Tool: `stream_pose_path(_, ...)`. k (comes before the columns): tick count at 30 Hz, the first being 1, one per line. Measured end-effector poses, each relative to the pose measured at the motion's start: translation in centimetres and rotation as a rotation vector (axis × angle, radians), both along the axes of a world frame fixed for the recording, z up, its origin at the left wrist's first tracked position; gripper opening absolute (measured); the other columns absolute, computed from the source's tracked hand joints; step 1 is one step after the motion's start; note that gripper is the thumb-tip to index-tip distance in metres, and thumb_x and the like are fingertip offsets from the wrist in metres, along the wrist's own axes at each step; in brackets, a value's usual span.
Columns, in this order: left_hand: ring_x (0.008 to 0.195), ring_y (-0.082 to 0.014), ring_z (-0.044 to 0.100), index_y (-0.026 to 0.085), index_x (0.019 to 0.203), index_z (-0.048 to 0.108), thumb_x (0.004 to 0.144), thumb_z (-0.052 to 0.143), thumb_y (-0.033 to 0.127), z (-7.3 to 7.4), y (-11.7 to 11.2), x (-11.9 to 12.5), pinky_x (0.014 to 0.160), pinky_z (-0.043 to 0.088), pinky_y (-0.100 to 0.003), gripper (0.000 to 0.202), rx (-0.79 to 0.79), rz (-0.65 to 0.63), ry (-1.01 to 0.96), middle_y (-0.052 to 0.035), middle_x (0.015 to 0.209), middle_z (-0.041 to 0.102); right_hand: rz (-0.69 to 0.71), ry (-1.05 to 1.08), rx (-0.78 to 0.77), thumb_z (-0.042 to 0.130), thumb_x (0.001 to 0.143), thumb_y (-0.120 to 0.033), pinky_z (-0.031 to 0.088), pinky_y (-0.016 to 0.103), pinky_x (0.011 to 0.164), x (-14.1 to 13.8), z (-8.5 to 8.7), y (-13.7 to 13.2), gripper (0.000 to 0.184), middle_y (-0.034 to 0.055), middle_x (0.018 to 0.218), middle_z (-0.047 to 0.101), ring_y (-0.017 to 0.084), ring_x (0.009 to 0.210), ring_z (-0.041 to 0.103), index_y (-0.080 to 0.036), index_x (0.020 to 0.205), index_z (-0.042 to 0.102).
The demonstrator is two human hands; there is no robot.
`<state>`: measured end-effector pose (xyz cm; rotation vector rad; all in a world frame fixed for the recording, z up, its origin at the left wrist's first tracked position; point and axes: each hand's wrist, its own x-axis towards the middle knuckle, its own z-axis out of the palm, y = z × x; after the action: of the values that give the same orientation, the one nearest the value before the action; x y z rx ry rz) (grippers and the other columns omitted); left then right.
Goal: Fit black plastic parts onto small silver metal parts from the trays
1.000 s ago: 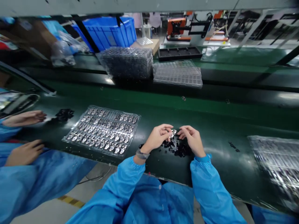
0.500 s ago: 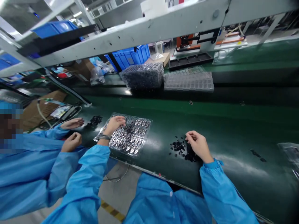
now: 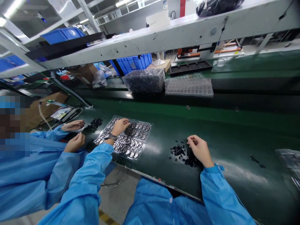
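My left hand (image 3: 120, 126) reaches over a clear blister tray (image 3: 124, 138) filled with several small metal parts, its fingers curled down onto the tray's upper rows; what they pinch is too small to make out. My right hand (image 3: 199, 150) rests on the green belt beside a heap of small black pieces (image 3: 181, 153), fingers curled in a pinch over them. Both arms wear blue sleeves, and a watch sits on my left wrist.
A co-worker in blue sits at my left, both hands (image 3: 73, 133) near a second heap of black pieces (image 3: 96, 122). Stacks of trays (image 3: 145, 80) and clear trays (image 3: 189, 86) stand across the belt. Another tray (image 3: 290, 162) lies at the right edge. A grey shelf (image 3: 164, 37) hangs overhead.
My left hand left my right hand at the black heap and moved left to the filled tray. The view tilted upward. My right hand stayed by the heap.
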<state>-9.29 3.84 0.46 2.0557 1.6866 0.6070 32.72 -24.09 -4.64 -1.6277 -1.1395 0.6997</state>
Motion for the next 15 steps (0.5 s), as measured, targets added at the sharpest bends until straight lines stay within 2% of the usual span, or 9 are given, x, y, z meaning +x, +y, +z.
stream_pose_path(4,0.088,-0.0265,0.070,0.015,0.097,0.071,0.077,0.073,0.042,-0.8,-0.5,-1.0,0.087,0.053,-0.036,0.033,0.032,-0.092,-0.008,-0.0104,0.090,0.076,-0.004,-0.012,-0.010,0.057,0.094,-0.049,0.054,0.034,0.069,0.1,-0.1,0.0,0.031,0.0090,0.077,0.074,0.024,0.070,0.070,-0.020,0.089,0.066)
stream_pose_path(9,0.094,-0.0270,0.070,0.017,0.099,0.072,0.079,0.069,0.059,-2.0,-0.8,-1.4,0.088,0.055,-0.039,0.047,0.090,-0.142,-0.024,-0.0124,0.102,0.075,-0.011,-0.032,-0.009,0.056,0.093,-0.049,0.054,0.033,0.069,-0.1,0.2,-0.1,0.031,0.0081,0.077,0.074,0.023,0.069,0.070,-0.020,0.089,0.066)
stream_pose_path(13,0.103,-0.0296,0.066,0.018,0.097,0.075,0.082,0.069,0.053,-2.6,-0.7,-0.9,0.098,0.052,-0.043,0.039,0.177,-0.271,0.103,-0.0133,0.103,0.073,-0.015,-0.031,-0.014,0.056,0.093,-0.050,0.054,0.033,0.069,-0.1,0.2,-0.1,0.032,0.0081,0.077,0.074,0.023,0.069,0.070,-0.020,0.088,0.067)
stream_pose_path(15,0.104,-0.0307,0.065,0.018,0.095,0.076,0.083,0.070,0.047,-2.8,-0.6,-0.6,0.101,0.050,-0.045,0.032,0.195,-0.282,0.145,-0.0136,0.101,0.072,-0.021,-0.036,-0.013,0.056,0.093,-0.051,0.054,0.033,0.068,-0.1,0.3,-0.1,0.033,0.0081,0.076,0.074,0.023,0.068,0.070,-0.020,0.088,0.067)
